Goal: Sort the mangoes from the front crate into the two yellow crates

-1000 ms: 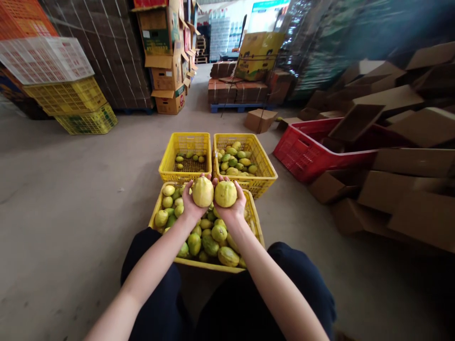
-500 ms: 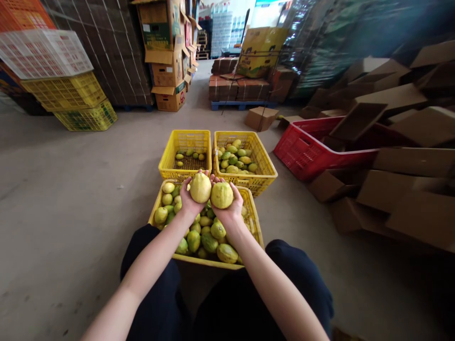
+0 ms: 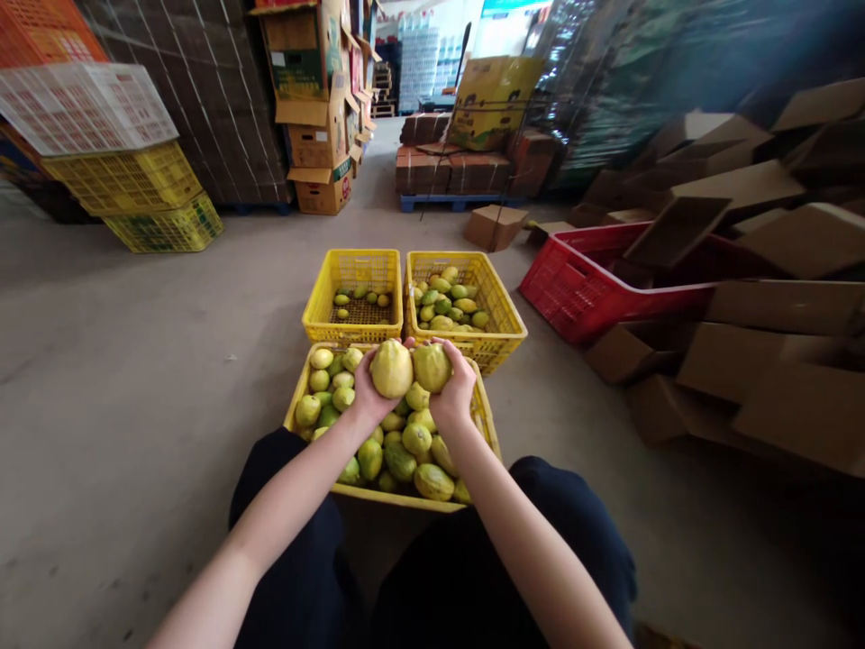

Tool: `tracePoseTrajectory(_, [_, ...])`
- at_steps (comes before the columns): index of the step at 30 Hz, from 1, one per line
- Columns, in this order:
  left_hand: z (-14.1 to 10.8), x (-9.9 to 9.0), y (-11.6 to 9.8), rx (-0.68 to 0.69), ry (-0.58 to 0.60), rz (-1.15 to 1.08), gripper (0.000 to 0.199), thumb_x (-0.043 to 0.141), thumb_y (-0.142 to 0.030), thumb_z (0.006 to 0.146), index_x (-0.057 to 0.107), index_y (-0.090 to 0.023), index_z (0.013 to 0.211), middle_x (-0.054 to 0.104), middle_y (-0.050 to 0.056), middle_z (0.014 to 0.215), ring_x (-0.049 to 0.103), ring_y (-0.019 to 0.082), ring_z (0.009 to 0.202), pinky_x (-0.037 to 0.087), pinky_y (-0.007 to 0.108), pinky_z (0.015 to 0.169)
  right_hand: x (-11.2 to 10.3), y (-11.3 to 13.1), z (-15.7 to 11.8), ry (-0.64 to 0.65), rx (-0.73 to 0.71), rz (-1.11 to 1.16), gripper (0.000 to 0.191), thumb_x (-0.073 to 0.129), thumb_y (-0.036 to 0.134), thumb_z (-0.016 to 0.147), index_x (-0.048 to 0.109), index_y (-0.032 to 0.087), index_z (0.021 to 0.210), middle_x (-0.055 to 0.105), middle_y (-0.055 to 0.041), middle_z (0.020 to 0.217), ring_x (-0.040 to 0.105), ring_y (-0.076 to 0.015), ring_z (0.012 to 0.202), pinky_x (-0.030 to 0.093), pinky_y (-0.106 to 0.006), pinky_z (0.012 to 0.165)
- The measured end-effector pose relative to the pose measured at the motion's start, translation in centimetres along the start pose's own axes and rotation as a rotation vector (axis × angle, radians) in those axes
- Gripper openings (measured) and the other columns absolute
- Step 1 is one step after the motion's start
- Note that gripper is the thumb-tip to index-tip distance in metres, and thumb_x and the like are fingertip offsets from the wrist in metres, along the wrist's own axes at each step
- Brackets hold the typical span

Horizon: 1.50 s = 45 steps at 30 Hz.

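Observation:
My left hand (image 3: 368, 392) holds a round pale yellow fruit (image 3: 391, 369), its fingers curled around the left and far side. Just beside it, a yellow-green fruit (image 3: 431, 368) is in my right hand (image 3: 457, 389), which grips it from the right. The two fruits are very close together. Both hands are above the near yellow crate (image 3: 483, 410), which holds many yellow and green fruits (image 3: 400, 461). Behind it stand two more yellow crates: the left one (image 3: 316, 311) has several small fruits at its bottom, the right one (image 3: 508, 315) a larger pile.
A red crate (image 3: 574, 287) stands on the right among heaped cardboard boxes (image 3: 777, 361). Stacked crates (image 3: 145, 180) are at the far left. A blue pallet (image 3: 439, 202) with cartons stands ahead. My knees flank the near crate.
Both hands have shifted slightly right with their fruits. My right hand has turned, its fingers now over the right side of its fruit, which is rotated.

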<state>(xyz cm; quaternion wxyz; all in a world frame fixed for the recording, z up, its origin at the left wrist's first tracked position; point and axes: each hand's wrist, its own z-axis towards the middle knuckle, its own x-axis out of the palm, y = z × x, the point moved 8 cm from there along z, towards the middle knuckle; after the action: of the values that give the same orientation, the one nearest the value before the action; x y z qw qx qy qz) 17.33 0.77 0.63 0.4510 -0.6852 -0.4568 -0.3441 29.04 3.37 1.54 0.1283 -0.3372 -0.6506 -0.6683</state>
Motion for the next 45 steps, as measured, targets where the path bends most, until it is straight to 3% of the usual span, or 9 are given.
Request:
tracePoseTrajectory(4, [-0.7,-0.4,0.2,-0.049,0.04,0.041,0.027,0.05,-0.031,0.087,0.07,-0.019,0.1,0.076,0.009,0.105,0.065,0.029,0.118,0.054,0.044,0.097,0.0,1.9,-1.0,-0.064,-0.231,-0.267,0.022,0.073,0.039,0.073,0.076,0.017,0.076,0.077,-0.0042,0.082,0.069,-0.0217,0.082,0.054,-0.034,0.08])
tracePoseTrajectory(12, [-2.1,-1.7,-0.8,-0.071,0.019,0.023,0.038,0.048,-0.035,0.09,0.067,-0.02,0.119,0.075,0.008,0.1,0.068,0.029,0.109,0.052,0.044,0.098,3.8,2.7,-3.8,0.214,-0.778,-0.816,0.027,0.057,0.041,0.093,0.073,0.021,0.098,0.075,-0.0098,0.099,0.067,-0.026,0.095,0.053,-0.045,0.091])
tracePoseTrajectory(17, [-2.8,-3.2,-2.1,-0.011,-0.086,0.01,0.034,0.049,-0.037,0.092,0.068,-0.019,0.114,0.075,0.006,0.096,0.069,0.023,0.107,0.049,0.035,0.103,5.9,0.0,-6.3,0.567,-0.882,-1.019,0.044,0.03,0.033,0.103,0.064,0.021,0.127,0.068,-0.0123,0.128,0.058,-0.0285,0.119,0.047,-0.052,0.104])
tracePoseTrajectory(20, [-3.0,-3.9,-2.9,0.036,-0.053,0.049,0.034,0.051,-0.036,0.09,0.068,-0.018,0.113,0.074,0.006,0.101,0.065,0.024,0.116,0.046,0.035,0.107,6.5,-0.8,-8.8,0.744,-0.948,-1.07,0.05,0.04,0.043,0.098,0.054,0.016,0.138,0.06,-0.0156,0.14,0.048,-0.0346,0.131,0.042,-0.057,0.108])
tracePoseTrajectory(24, [-3.5,-3.9,-3.2,0.084,0.102,0.161,0.036,0.048,-0.038,0.09,0.072,-0.02,0.109,0.073,0.008,0.113,0.054,0.03,0.133,0.04,0.041,0.113,6.8,-0.8,-11.6,0.812,-1.019,-1.106,0.078,0.064,0.058,0.081,0.044,0.013,0.143,0.061,-0.0196,0.132,0.045,-0.0421,0.134,0.04,-0.063,0.107])
tracePoseTrajectory(28, [-3.9,-4.9,-3.6,0.183,-0.004,0.196,0.02,0.052,-0.028,0.087,0.072,-0.028,0.084,0.076,0.002,0.095,0.053,0.024,0.135,0.038,0.038,0.115,7.0,-0.1,-13.1,0.779,-1.103,-1.081,0.075,0.07,0.048,0.08,0.042,0.017,0.142,0.067,-0.0168,0.121,0.052,-0.0408,0.13,0.036,-0.066,0.11])
tracePoseTrajectory(32, [-3.6,-5.1,-3.5,0.167,-0.132,0.24,0.024,0.055,-0.023,0.086,0.065,-0.029,0.065,0.072,0.0,0.071,0.061,0.021,0.125,0.043,0.032,0.111,6.9,0.6,-12.4,0.79,-1.036,-1.007,0.071,0.072,0.044,0.078,0.044,0.02,0.139,0.067,-0.0154,0.123,0.06,-0.0377,0.123,0.041,-0.064,0.108])
tracePoseTrajectory(39, [-2.7,-4.1,-2.8,-0.019,-0.044,0.21,0.025,0.053,-0.03,0.092,0.067,-0.02,0.075,0.073,0.008,0.072,0.07,0.029,0.108,0.053,0.041,0.1,6.4,1.5,-10.4,0.85,-0.734,-0.807,0.068,0.074,0.04,0.076,0.046,0.024,0.135,0.066,-0.0116,0.129,0.064,-0.0324,0.12,0.05,-0.053,0.105])
tracePoseTrajectory(45, [-3.1,-3.0,-4.3,0.027,0.041,0.129,0.036,0.047,-0.037,0.098,0.071,-0.011,0.098,0.076,0.013,0.093,0.069,0.031,0.11,0.051,0.042,0.102,5.0,1.3,-7.8,0.633,-0.459,-0.57,0.061,0.076,0.04,0.075,0.044,0.026,0.126,0.069,-0.0091,0.116,0.069,-0.0276,0.103,0.058,-0.045,0.09])
